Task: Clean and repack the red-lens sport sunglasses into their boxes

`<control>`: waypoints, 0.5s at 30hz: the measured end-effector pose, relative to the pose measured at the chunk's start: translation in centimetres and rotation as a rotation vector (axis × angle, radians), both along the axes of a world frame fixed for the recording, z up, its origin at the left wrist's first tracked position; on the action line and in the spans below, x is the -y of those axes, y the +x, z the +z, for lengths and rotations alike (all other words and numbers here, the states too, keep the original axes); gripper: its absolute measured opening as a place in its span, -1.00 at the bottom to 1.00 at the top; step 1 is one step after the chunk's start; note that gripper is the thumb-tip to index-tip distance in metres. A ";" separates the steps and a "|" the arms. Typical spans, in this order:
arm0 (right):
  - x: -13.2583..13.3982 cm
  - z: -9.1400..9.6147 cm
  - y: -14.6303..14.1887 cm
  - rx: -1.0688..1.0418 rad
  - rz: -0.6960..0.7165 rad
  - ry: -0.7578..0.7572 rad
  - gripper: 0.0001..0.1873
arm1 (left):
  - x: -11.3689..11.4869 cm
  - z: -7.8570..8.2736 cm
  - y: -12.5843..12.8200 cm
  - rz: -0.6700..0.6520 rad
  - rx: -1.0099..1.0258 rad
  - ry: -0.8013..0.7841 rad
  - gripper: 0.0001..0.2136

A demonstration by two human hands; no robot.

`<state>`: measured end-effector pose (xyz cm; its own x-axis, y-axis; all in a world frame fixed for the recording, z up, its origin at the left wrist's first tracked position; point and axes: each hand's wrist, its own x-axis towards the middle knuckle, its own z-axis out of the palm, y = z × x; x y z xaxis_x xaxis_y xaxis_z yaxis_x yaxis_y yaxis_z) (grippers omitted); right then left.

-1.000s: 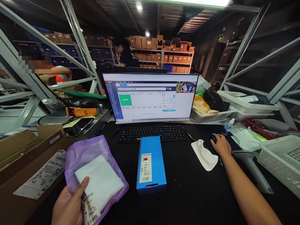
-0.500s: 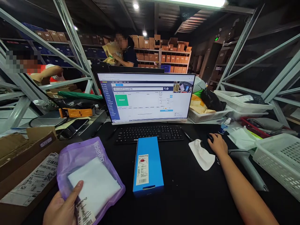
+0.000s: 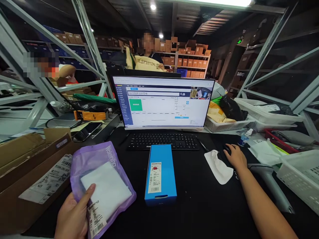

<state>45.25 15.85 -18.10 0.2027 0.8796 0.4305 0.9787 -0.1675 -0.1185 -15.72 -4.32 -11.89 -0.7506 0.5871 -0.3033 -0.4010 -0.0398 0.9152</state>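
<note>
My left hand (image 3: 73, 217) grips a purple zip pouch (image 3: 99, 179) with a white folded item inside and a barcode label at its lower corner, thumb on top. My right hand (image 3: 235, 156) rests curled over a black mouse (image 3: 226, 148) on the black desk mat. Between the hands a blue box (image 3: 160, 172) with a white barcode label lies flat in front of the black keyboard (image 3: 163, 141). The monitor (image 3: 163, 103) behind shows a software page with a green square. A crumpled white cloth (image 3: 218, 166) lies just left of my right hand.
A cardboard box (image 3: 27, 166) with a shipping label stands at the left. A grey barcode scanner (image 3: 270, 181) and white baskets (image 3: 299, 176) are at the right. A phone (image 3: 87, 130) lies behind the pouch. Two people stand among the shelves behind the monitor.
Both hands keep their holds; the view has shifted slightly. The person behind the monitor has moved right and now carries a yellowish parcel.
</note>
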 end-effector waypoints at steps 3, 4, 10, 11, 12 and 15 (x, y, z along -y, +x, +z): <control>-0.2 -0.2 0.3 0.002 0.027 0.003 -0.50 | 0.2 0.2 0.3 -0.024 -0.020 0.026 -0.70; -0.3 -0.2 0.4 -0.001 0.035 0.006 -0.50 | 0.2 0.3 0.3 -0.023 -0.031 0.033 -0.70; -1.0 -1.0 0.7 -0.043 0.035 0.041 -0.42 | 0.4 -0.1 0.2 -0.036 -0.072 0.078 -0.66; -1.1 -1.0 0.6 -0.051 0.030 0.049 -0.40 | 0.4 -0.2 0.1 -0.039 -0.082 0.087 -0.66; -1.0 -0.9 0.6 -0.057 0.027 0.057 -0.38 | 0.5 -0.3 0.0 -0.031 -0.092 0.095 -0.65; -0.1 0.7 -0.2 -0.058 0.037 0.091 -0.37 | 0.6 -0.6 -0.1 -0.002 -0.087 0.132 -0.61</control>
<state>45.03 15.91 -17.40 0.1978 0.8446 0.4976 0.9750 -0.1173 -0.1885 -15.79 -4.92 -12.47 -0.7692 0.6193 -0.1574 -0.3207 -0.1611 0.9334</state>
